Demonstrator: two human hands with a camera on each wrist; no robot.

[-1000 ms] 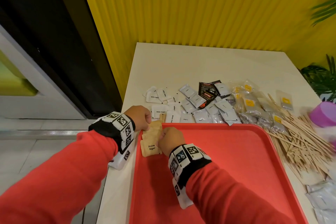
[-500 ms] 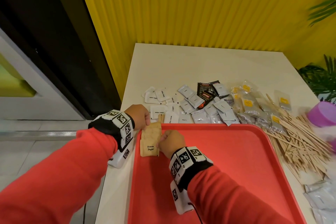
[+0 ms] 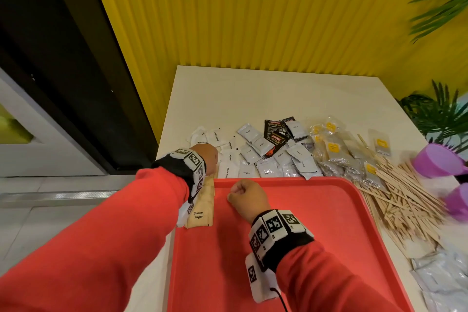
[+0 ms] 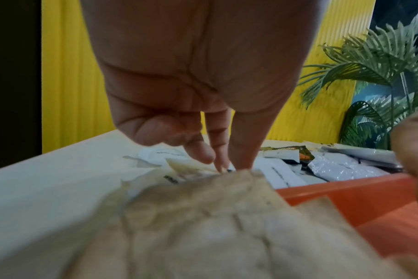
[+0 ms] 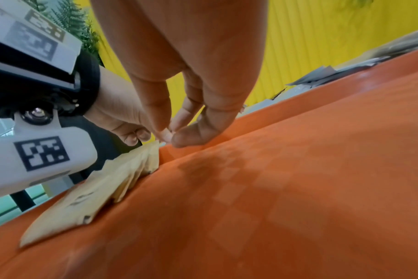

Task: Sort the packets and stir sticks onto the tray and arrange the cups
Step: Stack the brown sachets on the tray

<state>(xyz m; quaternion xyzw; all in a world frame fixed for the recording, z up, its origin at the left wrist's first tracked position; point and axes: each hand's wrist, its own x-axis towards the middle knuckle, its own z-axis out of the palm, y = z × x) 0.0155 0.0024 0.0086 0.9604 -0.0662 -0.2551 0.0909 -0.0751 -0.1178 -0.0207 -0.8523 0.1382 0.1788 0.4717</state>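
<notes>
A row of brown sugar packets [image 3: 200, 210] [image 5: 95, 188] lies along the left rim of the red tray [image 3: 316, 235]. My left hand [image 3: 206, 157] is at the far end of that row. In the left wrist view its thumb and forefinger tips [image 4: 223, 164] come down together on the packets [image 4: 203, 226]. My right hand [image 3: 247, 194] rests on the bare tray floor to the right of the row. It is curled into a fist, fingertips meeting the thumb [image 5: 172, 134], and holds nothing. White sugar packets [image 3: 226, 170] and coffee packets [image 3: 266, 170] lie just beyond the tray.
Black sachets [image 3: 274, 134] and clear tea bags [image 3: 334, 152] lie on the white table behind the tray. A heap of wooden stir sticks [image 3: 405, 197] sits to the right, with purple cups [image 3: 438, 162] and silver packets [image 3: 443, 278] beyond. The table's left edge is beside my left wrist.
My right hand has let go of the brown packets and shifted right onto the tray. The left hand slid to the row's far end. The packets now lie straight along the rim.
</notes>
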